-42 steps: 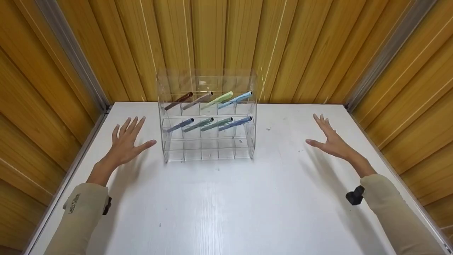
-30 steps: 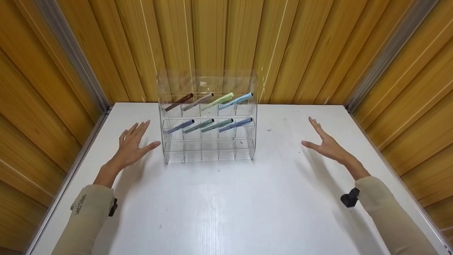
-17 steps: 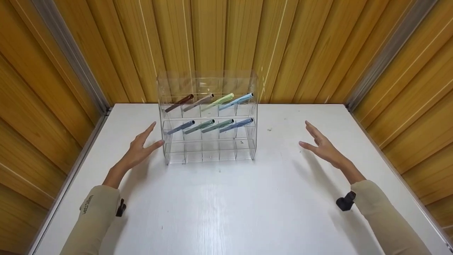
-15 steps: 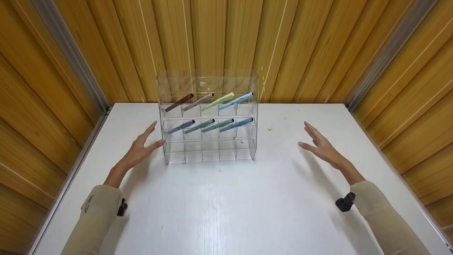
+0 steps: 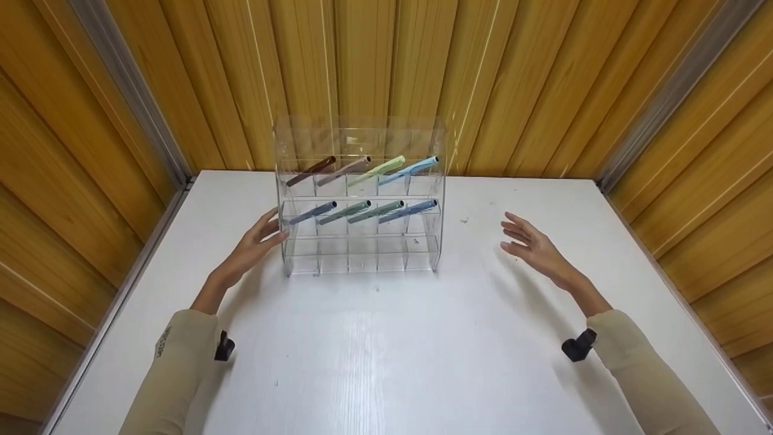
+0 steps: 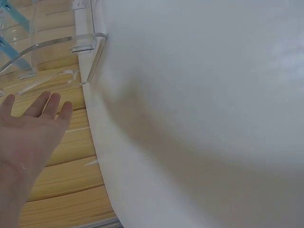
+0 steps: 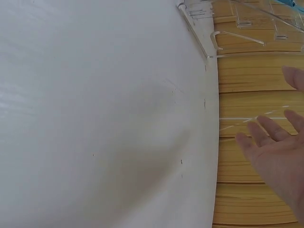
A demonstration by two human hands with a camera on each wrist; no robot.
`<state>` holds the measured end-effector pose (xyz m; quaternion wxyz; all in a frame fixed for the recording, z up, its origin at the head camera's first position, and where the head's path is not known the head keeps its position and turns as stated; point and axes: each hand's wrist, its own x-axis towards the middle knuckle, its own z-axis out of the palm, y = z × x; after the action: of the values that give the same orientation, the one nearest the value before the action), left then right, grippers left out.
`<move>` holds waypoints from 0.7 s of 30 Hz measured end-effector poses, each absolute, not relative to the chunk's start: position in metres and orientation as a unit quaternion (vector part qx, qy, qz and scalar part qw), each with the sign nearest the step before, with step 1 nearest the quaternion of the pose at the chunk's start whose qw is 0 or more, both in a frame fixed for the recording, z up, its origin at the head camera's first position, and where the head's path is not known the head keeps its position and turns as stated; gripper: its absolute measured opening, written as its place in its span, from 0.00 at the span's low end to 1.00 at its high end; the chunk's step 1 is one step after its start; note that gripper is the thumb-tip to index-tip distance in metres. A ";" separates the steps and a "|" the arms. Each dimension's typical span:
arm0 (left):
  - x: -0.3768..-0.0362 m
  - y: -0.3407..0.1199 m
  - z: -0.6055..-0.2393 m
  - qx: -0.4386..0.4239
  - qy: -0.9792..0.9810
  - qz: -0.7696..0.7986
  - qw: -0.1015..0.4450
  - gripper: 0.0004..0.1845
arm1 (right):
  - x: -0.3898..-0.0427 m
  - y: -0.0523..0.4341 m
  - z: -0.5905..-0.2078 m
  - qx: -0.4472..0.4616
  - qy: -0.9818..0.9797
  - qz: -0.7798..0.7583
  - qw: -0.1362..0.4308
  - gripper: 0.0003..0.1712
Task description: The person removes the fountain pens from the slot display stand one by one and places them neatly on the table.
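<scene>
A clear acrylic rack (image 5: 361, 254) stands at the back middle of the white table (image 5: 386, 350). Its top tier holds brown, taupe, light green and light blue pens (image 5: 374, 170); the middle tier holds several blue and green pens (image 5: 362, 211); the bottom tier looks empty. My left hand (image 5: 256, 244) is open with straight fingers, its fingertips right at the rack's left wall (image 6: 90, 57). My right hand (image 5: 531, 244) is open, hovering about a hand's width to the right of the rack (image 7: 228, 19). Neither hand holds anything.
Wooden slat walls (image 5: 543, 90) close the table in at the back and both sides, with metal corner strips (image 5: 127, 103). Small black wrist cameras (image 5: 577, 347) sit on both beige sleeves.
Both hands have moved inward toward the rack. The left hand turned edge-on and reached the rack's left wall; the right hand came closer from the right.
</scene>
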<state>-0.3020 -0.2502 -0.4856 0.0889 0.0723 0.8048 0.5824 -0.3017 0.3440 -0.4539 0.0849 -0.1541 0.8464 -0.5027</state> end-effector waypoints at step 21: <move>-0.318 -0.239 -0.498 0.057 0.671 0.731 0.110 0.37 | -0.306 0.321 -0.468 -0.206 0.821 -0.523 0.099 0.36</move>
<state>-0.3177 -0.2386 -0.4982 0.1097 0.0570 0.6712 0.7309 -0.3061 0.3214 -0.4681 0.0993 -0.2063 0.8209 -0.5231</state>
